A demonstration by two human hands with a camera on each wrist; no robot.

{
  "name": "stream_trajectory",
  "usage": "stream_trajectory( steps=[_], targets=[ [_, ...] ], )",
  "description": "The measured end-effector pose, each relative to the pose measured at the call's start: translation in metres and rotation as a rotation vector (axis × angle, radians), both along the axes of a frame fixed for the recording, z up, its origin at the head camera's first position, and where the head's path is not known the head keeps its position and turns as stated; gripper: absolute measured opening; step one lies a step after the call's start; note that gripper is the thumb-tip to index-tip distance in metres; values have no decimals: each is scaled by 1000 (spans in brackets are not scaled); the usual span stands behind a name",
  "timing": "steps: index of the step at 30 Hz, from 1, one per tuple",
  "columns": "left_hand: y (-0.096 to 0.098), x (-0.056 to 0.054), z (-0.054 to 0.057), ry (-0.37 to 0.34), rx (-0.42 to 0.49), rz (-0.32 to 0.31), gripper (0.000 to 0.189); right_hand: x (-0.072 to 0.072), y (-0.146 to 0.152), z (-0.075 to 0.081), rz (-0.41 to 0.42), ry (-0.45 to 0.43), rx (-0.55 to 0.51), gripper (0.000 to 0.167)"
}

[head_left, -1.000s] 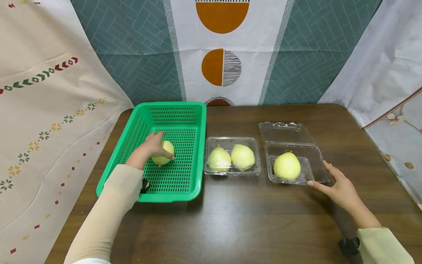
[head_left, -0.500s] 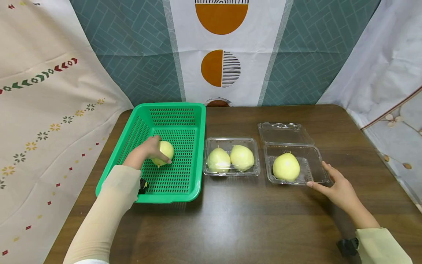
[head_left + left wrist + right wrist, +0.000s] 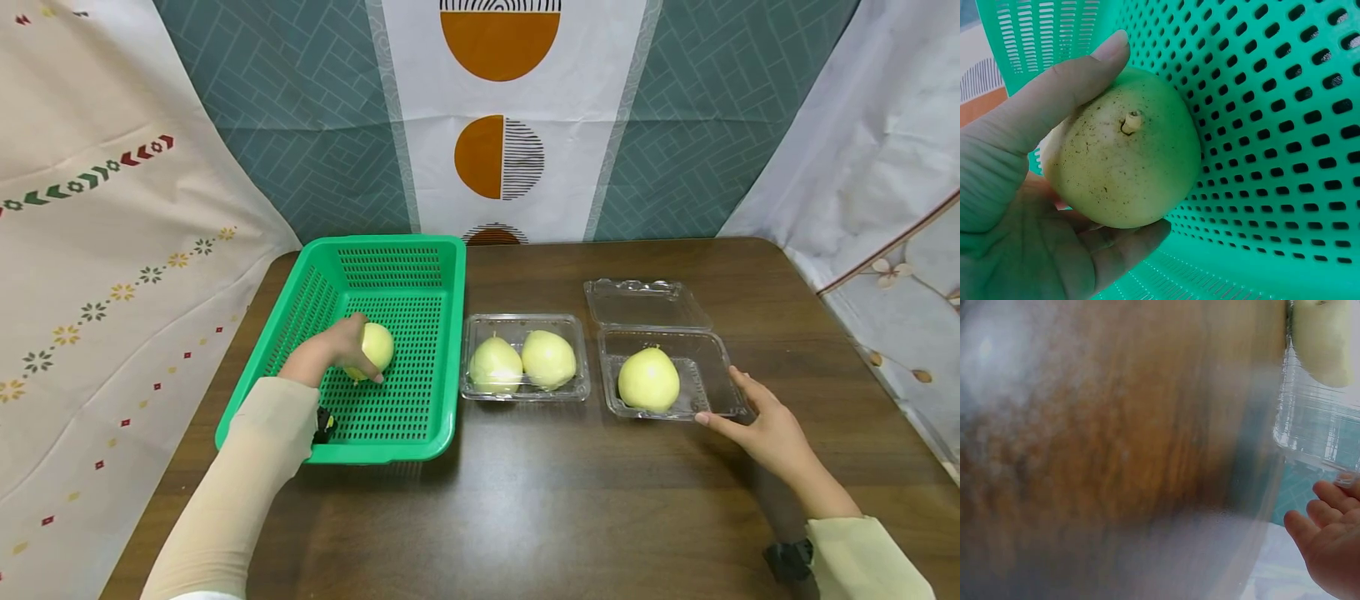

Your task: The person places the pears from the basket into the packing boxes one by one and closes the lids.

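Observation:
In the green basket (image 3: 360, 452) my left hand (image 3: 337, 346) grips a yellow-green pear (image 3: 380, 343). The left wrist view has my thumb along one side of this speckled pear (image 3: 1125, 150), its stem facing the camera, while the other fingers curl beneath. My right hand (image 3: 772, 429) spreads round the near right corner of an open clear plastic clamshell box (image 3: 712, 358), thumb at its front rim and fingertips at its right side. One pear (image 3: 648, 380) sits in the left half of that box. The right wrist view catches my relaxed fingers (image 3: 1300, 528) by the box edge.
Between basket and open box stands another clear box (image 3: 525, 317) with two pears (image 3: 497, 365) in it. The open box's lid (image 3: 648, 304) lies folded back. All rest on a brown wooden table (image 3: 525, 500), with patterned cloth (image 3: 337, 150) hanging behind.
My left hand's fingers have closed in round the pear in the basket, the thumb lowering along its near side. My right hand stays at the box corner; the head view shifts slightly.

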State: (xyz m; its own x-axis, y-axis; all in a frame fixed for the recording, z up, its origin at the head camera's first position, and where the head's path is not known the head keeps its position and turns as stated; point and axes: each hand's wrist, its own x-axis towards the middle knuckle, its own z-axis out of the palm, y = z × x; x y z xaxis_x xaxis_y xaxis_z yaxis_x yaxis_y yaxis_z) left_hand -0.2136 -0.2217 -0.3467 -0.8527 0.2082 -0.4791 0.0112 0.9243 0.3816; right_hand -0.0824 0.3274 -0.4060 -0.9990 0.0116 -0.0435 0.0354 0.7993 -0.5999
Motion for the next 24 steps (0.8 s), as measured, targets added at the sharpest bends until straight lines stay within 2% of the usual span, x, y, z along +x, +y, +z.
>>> stream_trajectory(
  steps=[12,24],
  targets=[
    [-3,0,-1,28,-5,-3,97,-4,-2,3,5,-8,21,97],
    [0,0,0,77,-27,-26,94,-1,-1,1,-5,-18,22,97]
  ],
)
